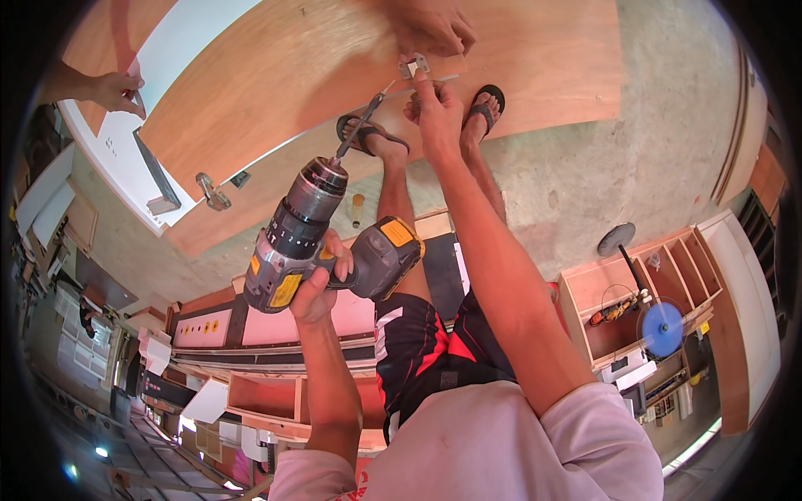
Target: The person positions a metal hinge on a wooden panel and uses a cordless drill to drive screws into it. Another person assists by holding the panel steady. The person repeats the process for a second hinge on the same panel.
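My left hand [322, 280] grips a cordless drill [305, 209] with black and yellow parts. Its long bit [363, 127] points up and away over a wooden panel. My right hand [434, 113] pinches a small metal hinge plate [413, 67] against the wood, near a panel edge. The bit tip is a little left of the plate, apart from it. Another person's hand [434, 29] rests just beyond the plate. A second hand [117, 90], not mine, holds the edge of a panel at the far left.
Plywood panels [543, 67] spread across the far side, one with a white face. A metal hinge [213, 192] lies at the panel's left corner. My sandalled feet [480, 108] stand by the panel edge. Right of me are a wooden cabinet frame [576, 288] and a blue-hubbed fan [662, 329].
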A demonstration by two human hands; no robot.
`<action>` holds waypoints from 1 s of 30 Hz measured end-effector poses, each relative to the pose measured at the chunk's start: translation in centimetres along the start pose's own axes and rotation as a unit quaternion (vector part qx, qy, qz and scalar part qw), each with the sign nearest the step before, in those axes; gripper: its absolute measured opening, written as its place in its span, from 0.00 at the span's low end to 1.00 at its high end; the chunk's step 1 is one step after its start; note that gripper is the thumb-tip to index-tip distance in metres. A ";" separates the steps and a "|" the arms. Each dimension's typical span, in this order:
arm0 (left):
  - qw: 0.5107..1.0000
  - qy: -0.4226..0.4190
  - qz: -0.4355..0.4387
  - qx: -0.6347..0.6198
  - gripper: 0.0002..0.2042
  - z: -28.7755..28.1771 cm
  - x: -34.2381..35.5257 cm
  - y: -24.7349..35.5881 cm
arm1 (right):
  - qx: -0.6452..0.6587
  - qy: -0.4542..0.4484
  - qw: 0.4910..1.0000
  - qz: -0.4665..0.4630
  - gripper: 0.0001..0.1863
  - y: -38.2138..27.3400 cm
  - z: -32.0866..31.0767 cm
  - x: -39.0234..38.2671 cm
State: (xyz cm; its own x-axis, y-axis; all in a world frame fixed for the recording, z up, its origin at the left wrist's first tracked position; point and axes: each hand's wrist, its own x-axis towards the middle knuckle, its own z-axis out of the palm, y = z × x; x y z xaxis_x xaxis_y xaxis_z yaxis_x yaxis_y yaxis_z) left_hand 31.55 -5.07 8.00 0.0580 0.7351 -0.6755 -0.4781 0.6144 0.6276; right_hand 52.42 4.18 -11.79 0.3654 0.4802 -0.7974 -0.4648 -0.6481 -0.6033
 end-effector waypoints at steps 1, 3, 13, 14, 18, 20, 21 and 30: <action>1.000 -0.007 -0.002 -0.003 0.30 0.0 0.0 0.0 | -0.003 0.000 1.000 0.000 0.21 0.1 0.0 0.0; 1.000 -0.002 0.002 0.000 0.29 0.0 0.1 0.0 | -0.006 0.000 1.000 0.000 0.20 0.1 -0.1 0.1; 1.000 -0.004 0.003 0.003 0.30 0.2 0.6 -0.2 | 0.018 -0.002 1.000 0.001 0.21 -0.2 0.2 0.5; 1.000 -0.004 0.002 0.003 0.30 0.2 0.5 -0.2 | 0.018 0.002 1.000 0.006 0.21 -0.2 0.2 0.4; 1.000 -0.004 0.008 0.000 0.30 0.2 0.6 -0.4 | 0.024 -0.001 1.000 -0.002 0.21 -0.4 0.2 0.6; 1.000 -0.005 0.007 0.000 0.30 0.2 0.5 -0.5 | 0.018 0.006 1.000 0.000 0.21 -0.4 0.1 0.5; 1.000 -0.003 0.012 0.002 0.30 0.1 0.5 -0.5 | 0.019 0.001 1.000 -0.003 0.21 -0.4 0.1 0.6; 1.000 0.004 0.018 0.011 0.28 0.1 0.2 -0.3 | 0.006 0.006 1.000 -0.012 0.24 -0.1 -0.7 1.4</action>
State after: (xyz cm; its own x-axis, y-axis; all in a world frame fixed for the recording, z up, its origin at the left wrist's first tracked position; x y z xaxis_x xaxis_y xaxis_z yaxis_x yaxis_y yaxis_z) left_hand 31.82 -5.05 7.73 0.0337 0.7539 -0.6561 -0.4601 0.5945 0.6595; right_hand 53.58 4.53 -12.85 0.3862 0.4877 -0.7829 -0.4657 -0.6296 -0.6219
